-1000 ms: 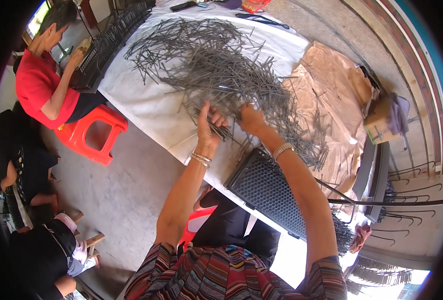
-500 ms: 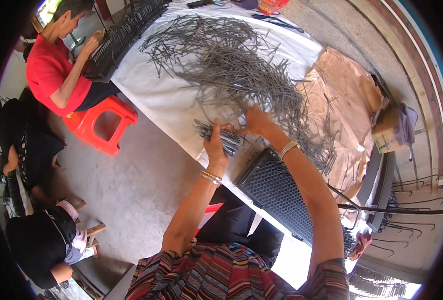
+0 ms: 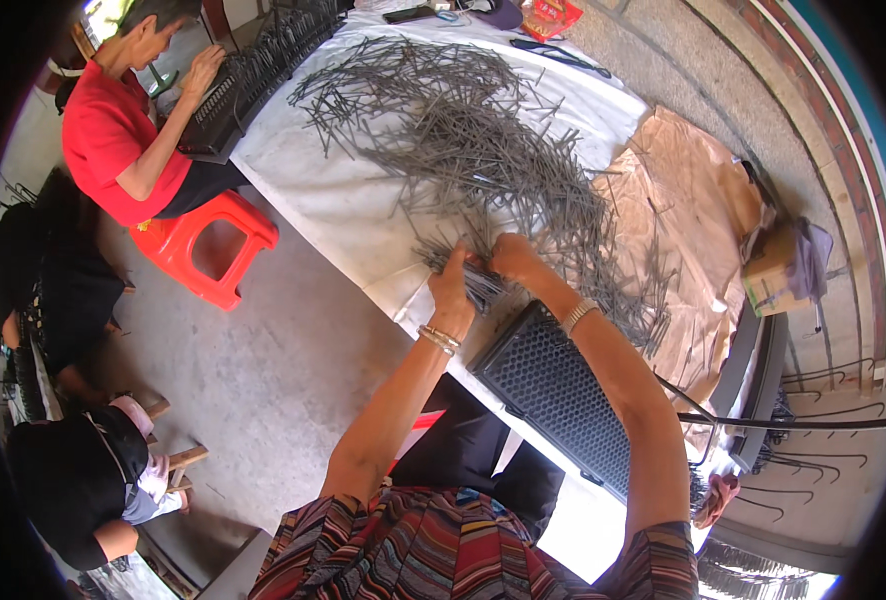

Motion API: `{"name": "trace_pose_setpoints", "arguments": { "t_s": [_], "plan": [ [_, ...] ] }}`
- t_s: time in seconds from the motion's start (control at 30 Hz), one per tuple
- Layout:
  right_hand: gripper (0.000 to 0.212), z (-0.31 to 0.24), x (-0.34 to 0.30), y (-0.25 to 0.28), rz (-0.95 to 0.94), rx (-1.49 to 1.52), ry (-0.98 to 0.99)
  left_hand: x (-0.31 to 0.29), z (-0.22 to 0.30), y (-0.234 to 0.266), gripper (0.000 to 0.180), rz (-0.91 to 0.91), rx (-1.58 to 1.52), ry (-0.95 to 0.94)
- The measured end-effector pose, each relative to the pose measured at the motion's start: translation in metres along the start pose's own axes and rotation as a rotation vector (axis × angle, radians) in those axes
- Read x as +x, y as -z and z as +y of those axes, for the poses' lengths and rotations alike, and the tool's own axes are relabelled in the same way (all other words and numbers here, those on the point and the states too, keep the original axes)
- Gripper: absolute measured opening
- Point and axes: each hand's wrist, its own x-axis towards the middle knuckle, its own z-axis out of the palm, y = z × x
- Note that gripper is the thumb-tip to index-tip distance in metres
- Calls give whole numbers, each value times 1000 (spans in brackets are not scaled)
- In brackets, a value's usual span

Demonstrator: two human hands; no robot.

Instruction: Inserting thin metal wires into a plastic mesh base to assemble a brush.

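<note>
My left hand (image 3: 450, 285) is closed around a bundle of thin dark metal rods (image 3: 481, 287) near the table's front edge. Just to its right, my right hand (image 3: 516, 259) has its fingers bent together close against the bundle's end; whatever they pinch is hidden. Beyond both hands spreads a large loose pile of the same rods (image 3: 463, 130), lying criss-cross on a white cloth (image 3: 303, 190). Under my right forearm lies a black tray (image 3: 553, 365) with a grid of round holes.
Brown paper (image 3: 678, 190) covers the table's right part, with a cardboard box (image 3: 771, 275) beyond it. At the far left a person in red (image 3: 118, 140) sits on a red stool (image 3: 253, 230), working at a rack of rods (image 3: 273, 50). Other people sit lower left.
My left hand and its bundle have moved right and slightly closer to my right hand. The person in red has lifted a hand above the rack.
</note>
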Motion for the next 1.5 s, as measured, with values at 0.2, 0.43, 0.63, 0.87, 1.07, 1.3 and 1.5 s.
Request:
{"name": "trace_pose_setpoints", "arguments": {
  "t_s": [0.2,0.43,0.63,0.87,1.07,1.3,1.5],
  "plan": [
    [14,11,6,11,-286,323,10,-2,-2,-10,25,65,116,-17],
    [12,14,-15,16,-243,927,-130,-1,-8,-21,17,15,51,16],
    [19,-4,-29,32,-17,722,20,3,1,-32,24,-248,110,59],
    [14,-37,-43,39,437,231,282,17,-2,-44,38,-182,38,-81],
    [14,-41,-55,31,571,124,389,24,1,-40,48,-247,99,52],
    [8,-29,-45,43,699,167,245,4,-3,-60,41,-358,-62,173],
    [14,-36,-67,84,335,922,166,38,10,-35,22,-427,-134,281]
  ]
}}
